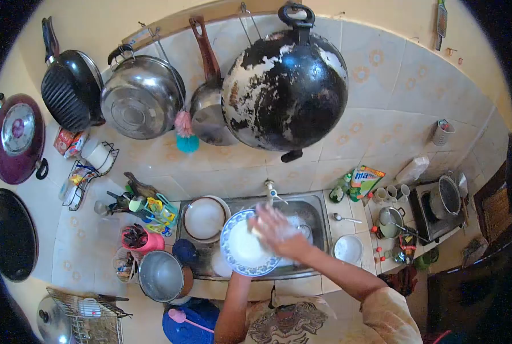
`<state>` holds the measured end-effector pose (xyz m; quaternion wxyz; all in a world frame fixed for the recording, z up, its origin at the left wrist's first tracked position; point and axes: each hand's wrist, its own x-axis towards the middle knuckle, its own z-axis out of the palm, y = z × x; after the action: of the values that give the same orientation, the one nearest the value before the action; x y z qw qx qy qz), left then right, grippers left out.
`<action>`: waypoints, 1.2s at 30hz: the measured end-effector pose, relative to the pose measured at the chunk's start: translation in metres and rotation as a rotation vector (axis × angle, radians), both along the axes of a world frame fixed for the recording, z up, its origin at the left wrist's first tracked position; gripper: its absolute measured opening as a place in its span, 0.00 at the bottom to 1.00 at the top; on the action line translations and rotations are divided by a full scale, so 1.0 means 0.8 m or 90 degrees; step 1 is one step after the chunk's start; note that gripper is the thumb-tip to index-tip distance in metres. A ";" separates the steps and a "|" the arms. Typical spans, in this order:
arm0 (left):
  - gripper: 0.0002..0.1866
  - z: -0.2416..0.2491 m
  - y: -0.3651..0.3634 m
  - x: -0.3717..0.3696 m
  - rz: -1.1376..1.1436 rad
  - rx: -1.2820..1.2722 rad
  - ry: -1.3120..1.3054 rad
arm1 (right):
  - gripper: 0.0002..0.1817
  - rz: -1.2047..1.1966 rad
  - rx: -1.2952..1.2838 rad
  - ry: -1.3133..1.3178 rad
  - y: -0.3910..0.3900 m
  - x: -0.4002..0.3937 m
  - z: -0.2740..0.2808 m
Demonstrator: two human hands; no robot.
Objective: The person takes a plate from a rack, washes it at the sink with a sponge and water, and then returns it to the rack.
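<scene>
Fingers (265, 217) of the right hand (280, 234) are blurred in the head view, reaching over the face of a white plate (242, 247) with a blue patterned rim. They look stretched out and slightly curled, but I cannot tell whether they are spread, pressed together or pinching something; a pale patch beneath them could be suds or a sponge.

That plate lies directly below the right fingers and a little to the person's left, its white face turned up toward the camera. Being round, it offers no long axis; what counts is which side each hand is on. The right hand comes in from the right and covers the right part of the rim. Below, the left forearm (233, 307) rises to the near edge, and the left hand is hidden beneath the plate, apparently supporting it. How those fingers are set cannot be told. Both hands are thus close to the plate, one above and one below.

All this hangs over the sink (319, 212), near the faucet (271, 189). Stacked dishes (203, 218) sit just left of the plate, while a metal bowl (348, 249) rests on the surface (338, 230) to the right.
</scene>
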<state>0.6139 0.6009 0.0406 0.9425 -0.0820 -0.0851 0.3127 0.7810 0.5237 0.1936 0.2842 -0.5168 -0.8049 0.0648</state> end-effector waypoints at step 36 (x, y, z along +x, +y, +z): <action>0.52 0.088 -0.044 -0.022 0.191 0.197 0.362 | 0.40 0.056 -0.147 0.105 -0.020 -0.021 -0.082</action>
<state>0.5963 0.5655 0.1113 0.8735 0.1656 0.1229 0.4411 0.7643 0.5079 0.1280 0.2852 -0.5035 -0.7876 0.2117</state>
